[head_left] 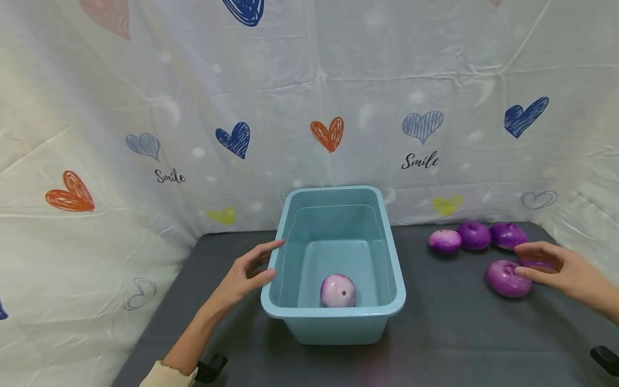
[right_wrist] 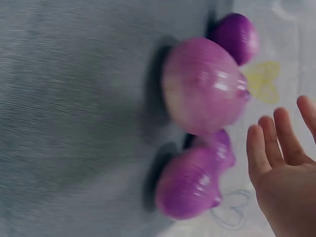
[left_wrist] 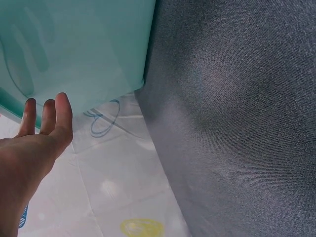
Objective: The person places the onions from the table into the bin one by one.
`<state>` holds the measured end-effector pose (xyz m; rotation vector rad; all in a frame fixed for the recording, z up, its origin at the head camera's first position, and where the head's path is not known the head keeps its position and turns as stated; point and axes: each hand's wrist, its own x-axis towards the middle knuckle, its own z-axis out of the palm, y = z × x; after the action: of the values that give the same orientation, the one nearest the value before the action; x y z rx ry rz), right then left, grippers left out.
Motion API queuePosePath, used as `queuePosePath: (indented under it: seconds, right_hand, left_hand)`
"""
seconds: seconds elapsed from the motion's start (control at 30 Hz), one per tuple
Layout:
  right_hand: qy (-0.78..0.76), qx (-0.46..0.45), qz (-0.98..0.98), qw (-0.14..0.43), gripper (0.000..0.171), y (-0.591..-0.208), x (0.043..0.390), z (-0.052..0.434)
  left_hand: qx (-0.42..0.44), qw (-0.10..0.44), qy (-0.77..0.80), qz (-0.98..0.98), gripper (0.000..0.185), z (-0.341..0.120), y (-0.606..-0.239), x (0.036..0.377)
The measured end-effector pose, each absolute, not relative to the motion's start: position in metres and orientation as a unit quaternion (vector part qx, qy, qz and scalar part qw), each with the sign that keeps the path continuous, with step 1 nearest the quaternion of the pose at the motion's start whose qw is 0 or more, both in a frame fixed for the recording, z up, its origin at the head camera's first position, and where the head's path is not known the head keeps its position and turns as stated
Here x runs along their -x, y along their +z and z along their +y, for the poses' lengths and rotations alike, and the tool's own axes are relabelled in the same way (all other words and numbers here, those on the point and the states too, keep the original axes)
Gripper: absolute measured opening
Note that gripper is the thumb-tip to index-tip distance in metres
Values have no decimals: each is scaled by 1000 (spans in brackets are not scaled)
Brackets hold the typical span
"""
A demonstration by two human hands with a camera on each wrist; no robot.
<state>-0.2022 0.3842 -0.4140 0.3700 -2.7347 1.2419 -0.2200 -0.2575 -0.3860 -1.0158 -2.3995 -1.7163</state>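
Reaching over the dark table [head_left: 450,333], the right hand [head_left: 561,269] hovers with its fingers spread and loose above the nearest purple onion [head_left: 506,278]; it has not closed on it, though the thumb seems to brush the onion's side. Three more onions [head_left: 475,235] lie in a row just behind, near the heart-printed cloth [head_left: 145,134]. The left hand [head_left: 244,277] rests open against the left rim of the blue tub [head_left: 387,236], gripping nothing. One onion in the tub [head_left: 338,291] sits toward its near wall. My reading: this is the pick-up stage. Next the right-hand fingers need to curl round that onion and lift it clear.
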Motion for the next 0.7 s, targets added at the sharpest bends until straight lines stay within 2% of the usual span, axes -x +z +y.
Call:
queuePosePath:
  seconds: [0.1, 0.3, 0.7]
  right_hand:
    - [408, -126, -903, 53, 59, -423, 200, 382]
    - [438, -183, -875, 92, 62, -438, 199, 379]
    - [410, -146, -897, 82, 67, -447, 202, 378]
  left_hand:
    - [325, 11, -551, -769, 55, -257, -386, 220]
    - [326, 9, -551, -768, 55, -256, -386, 220]
    - [321, 2, -556, -766, 54, -256, -384, 218]
